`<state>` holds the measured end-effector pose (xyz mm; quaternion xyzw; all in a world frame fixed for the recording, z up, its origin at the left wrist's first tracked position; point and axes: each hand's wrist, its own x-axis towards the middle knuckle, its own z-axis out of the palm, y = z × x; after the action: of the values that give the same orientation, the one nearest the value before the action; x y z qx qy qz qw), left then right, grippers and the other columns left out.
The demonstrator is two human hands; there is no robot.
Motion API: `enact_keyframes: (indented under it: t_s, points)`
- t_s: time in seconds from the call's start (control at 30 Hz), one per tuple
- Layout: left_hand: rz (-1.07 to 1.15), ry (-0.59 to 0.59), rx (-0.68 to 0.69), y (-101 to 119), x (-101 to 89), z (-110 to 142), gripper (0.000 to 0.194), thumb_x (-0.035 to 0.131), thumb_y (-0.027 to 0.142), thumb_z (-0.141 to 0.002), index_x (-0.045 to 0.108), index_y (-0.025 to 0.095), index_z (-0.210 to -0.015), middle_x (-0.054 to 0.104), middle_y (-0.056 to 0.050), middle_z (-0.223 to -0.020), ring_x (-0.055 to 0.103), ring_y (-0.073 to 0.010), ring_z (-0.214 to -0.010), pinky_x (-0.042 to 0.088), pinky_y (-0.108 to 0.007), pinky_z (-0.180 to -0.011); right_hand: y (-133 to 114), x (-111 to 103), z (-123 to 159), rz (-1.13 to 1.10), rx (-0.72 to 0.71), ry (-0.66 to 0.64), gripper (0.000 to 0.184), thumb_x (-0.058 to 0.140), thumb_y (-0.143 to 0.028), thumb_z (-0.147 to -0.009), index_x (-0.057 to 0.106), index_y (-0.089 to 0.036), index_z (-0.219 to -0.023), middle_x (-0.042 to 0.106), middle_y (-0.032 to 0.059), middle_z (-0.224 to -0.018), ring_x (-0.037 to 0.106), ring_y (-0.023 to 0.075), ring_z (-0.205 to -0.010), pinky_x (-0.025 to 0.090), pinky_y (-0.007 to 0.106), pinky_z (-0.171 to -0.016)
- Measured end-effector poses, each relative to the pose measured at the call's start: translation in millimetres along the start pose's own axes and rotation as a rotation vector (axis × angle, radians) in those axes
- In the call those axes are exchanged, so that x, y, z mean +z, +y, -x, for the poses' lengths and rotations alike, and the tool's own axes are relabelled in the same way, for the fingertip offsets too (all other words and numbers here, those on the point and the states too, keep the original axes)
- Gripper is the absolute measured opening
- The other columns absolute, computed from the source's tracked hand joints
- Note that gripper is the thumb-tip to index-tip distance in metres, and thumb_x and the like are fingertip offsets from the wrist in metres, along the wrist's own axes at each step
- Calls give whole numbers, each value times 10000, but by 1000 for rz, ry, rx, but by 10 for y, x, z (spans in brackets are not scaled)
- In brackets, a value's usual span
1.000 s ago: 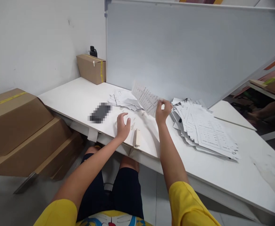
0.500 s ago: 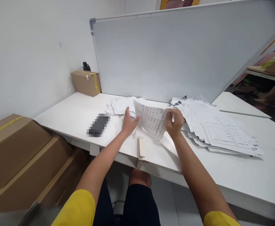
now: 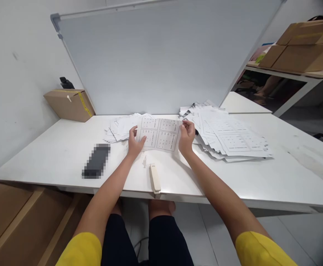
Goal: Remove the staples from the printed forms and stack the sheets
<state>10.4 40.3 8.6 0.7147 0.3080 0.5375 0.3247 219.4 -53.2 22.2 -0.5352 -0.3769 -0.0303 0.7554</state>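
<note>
A printed sheet of paper [image 3: 161, 133], divided into boxes, is held up above the white table between my two hands. My left hand [image 3: 136, 143] grips its left edge, thumb on the front face. At the opposite edge, my right hand [image 3: 187, 137] pinches the upper corner. Behind my left hand lies a loose pile of papers [image 3: 119, 127]. A larger, fanned stack of printed sheets [image 3: 227, 135] spreads out to the right of my right hand. Below the held sheet, a cream stapler [image 3: 155, 178] rests near the table's front edge.
A blurred dark flat object [image 3: 96, 161] lies on the table [image 3: 53, 159] at the left. A whiteboard [image 3: 155, 59] stands along the back. One cardboard box [image 3: 69, 105] sits in the back left corner, and more cardboard [image 3: 36, 218] is below the table's left front.
The sheet has gone from tilted and curled to flatter and facing me, with my left hand now gripping its left edge. The camera view has turned to the right.
</note>
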Motion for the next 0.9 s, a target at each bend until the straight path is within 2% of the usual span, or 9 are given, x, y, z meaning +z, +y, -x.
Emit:
enact_keyframes:
  t_s: [0.13, 0.23, 0.33, 0.4, 0.47, 0.57, 0.63, 0.73, 0.9]
  points:
    - [23, 77, 46, 21, -13, 8, 511, 662, 494, -851, 489, 228, -1253, 623, -97, -1142, 614, -256, -1089, 487, -423, -1009, 67, 7, 45, 29, 122, -76, 89, 456, -327, -877, 475, -251, -920, 535, 12, -872, 556, 190, -835, 486, 331, -777]
    - [22, 84, 90, 44, -33, 39, 447, 635, 502, -869, 505, 227, -1197, 623, -102, -1132, 617, -258, -1056, 501, -418, -962, 80, 21, 75, 16, 202, -20, 63, 458, -282, -824, 436, -254, -876, 487, -5, -817, 512, 178, -773, 472, 317, -740]
    - [11, 52, 110, 69, -54, 69, 423, 622, 500, -893, 502, 233, -1199, 618, -94, -1099, 620, -257, -1038, 507, -416, -947, 37, 7, 61, -17, 93, 19, 121, 445, -250, -808, 436, -255, -929, 496, 7, -847, 520, 183, -800, 480, 325, -763]
    - [26, 6, 104, 74, -60, 78, 439, 624, 501, -908, 489, 239, -1233, 615, -95, -1117, 628, -257, -1051, 507, -420, -960, 11, -19, 27, -23, 3, -15, 222, 442, -219, -781, 452, -256, -999, 529, 32, -913, 552, 199, -865, 493, 341, -799]
    - [51, -23, 95, 63, -55, 76, 487, 629, 524, -918, 462, 245, -1280, 608, -108, -1172, 637, -260, -1080, 507, -426, -976, 22, -45, -17, -1, -18, -73, 343, 435, -193, -740, 457, -257, -1076, 552, 56, -982, 578, 218, -925, 504, 359, -821]
    - [94, -53, 84, 27, -32, 62, 597, 637, 587, -911, 396, 255, -1344, 564, -148, -1313, 612, -284, -1206, 491, -445, -1032, 126, -64, -73, 27, 98, -172, 467, 429, -188, -664, 466, -255, -1125, 587, 65, -1000, 596, 231, -949, 518, 369, -823]
    - [111, -101, 62, 4, -14, 55, 639, 641, 610, -906, 361, 263, -1363, 554, -158, -1351, 587, -290, -1266, 475, -455, -1064, 226, -65, -96, 7, 224, -245, 445, 431, -205, -613, 511, -243, -1049, 615, 55, -949, 599, 234, -940, 522, 366, -819]
    - [94, -135, 7, -2, -4, 47, 604, 637, 598, -918, 367, 269, -1346, 588, -142, -1306, 602, -272, -1240, 480, -447, -1054, 351, -61, -111, -49, 351, -331, 334, 429, -237, -570, 561, -230, -877, 651, 37, -871, 604, 234, -922, 523, 358, -823]
    - [41, -44, -73, 42, -18, 25, 397, 624, 548, -928, 503, 241, -1148, 650, -84, -1103, 647, -253, -1064, 513, -416, -954, 404, -73, -123, -135, 406, -388, 254, 475, -255, -582, 605, -226, -798, 702, 20, -848, 629, 226, -887, 523, 368, -866]
